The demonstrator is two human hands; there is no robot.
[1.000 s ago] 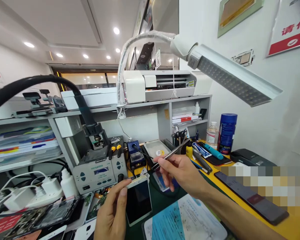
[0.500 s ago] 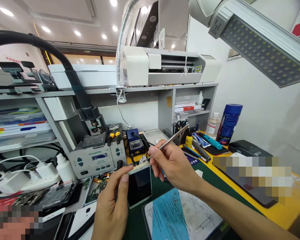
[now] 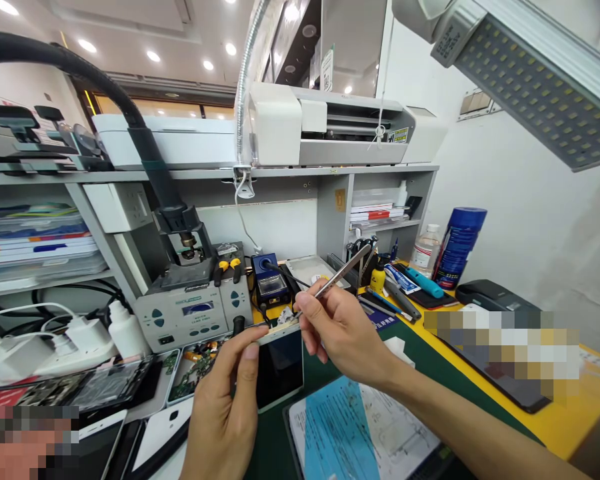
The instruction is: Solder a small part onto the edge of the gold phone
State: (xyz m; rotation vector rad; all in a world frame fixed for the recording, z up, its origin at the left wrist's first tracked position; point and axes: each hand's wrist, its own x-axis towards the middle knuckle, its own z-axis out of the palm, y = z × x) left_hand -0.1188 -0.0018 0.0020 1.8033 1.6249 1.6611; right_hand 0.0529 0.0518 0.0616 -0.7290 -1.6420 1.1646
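A phone with a dark screen and pale frame (image 3: 281, 367) is held upright over the green mat (image 3: 415, 393). My left hand (image 3: 227, 393) pinches its top left corner between thumb and fingers. In my right hand (image 3: 337, 327) are slim metal tweezers (image 3: 345, 270), gripped between thumb and forefinger, with the rear end pointing up and right. Their tips are down at the phone's top right edge, too small to make out clearly. Below the phone lies a blue and white printed sheet (image 3: 340, 427).
Behind the hands stand a grey rework station (image 3: 195, 310) and a blue soldering unit (image 3: 271, 283). A tray of circuit boards (image 3: 180, 390) and several phones sit left. Bottles, tools and a blue can (image 3: 460, 247) are at the right; an LED lamp (image 3: 540, 87) hangs above.
The camera view has shifted slightly. The rear end of the tweezers has moved a little left. Both hands keep their holds, and the phone stays nearly in place.
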